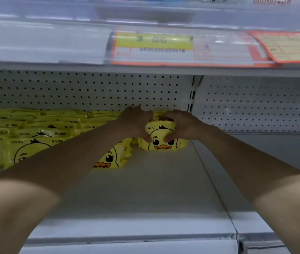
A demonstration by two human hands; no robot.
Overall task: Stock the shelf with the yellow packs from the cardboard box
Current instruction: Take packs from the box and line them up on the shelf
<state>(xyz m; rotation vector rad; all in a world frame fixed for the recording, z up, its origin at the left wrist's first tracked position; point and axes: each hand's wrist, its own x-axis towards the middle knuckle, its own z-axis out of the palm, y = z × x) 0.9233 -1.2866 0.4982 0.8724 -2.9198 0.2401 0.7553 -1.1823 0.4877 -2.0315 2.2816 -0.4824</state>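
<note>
A yellow pack (161,138) with a duck face stands at the back right of the white shelf (145,189). My left hand (136,123) grips its upper left side and my right hand (180,125) grips its upper right side, thumbs on the front. More yellow packs (35,132) lie in rows along the back left, one (112,158) leaning just left of the held pack. The cardboard box is out of view.
A perforated back panel (90,88) closes the shelf behind. An upright divider (193,94) separates the neighbouring bay (255,143) on the right. The shelf above carries a yellow and orange price label (154,46). Bare shelf surface lies in front of the packs.
</note>
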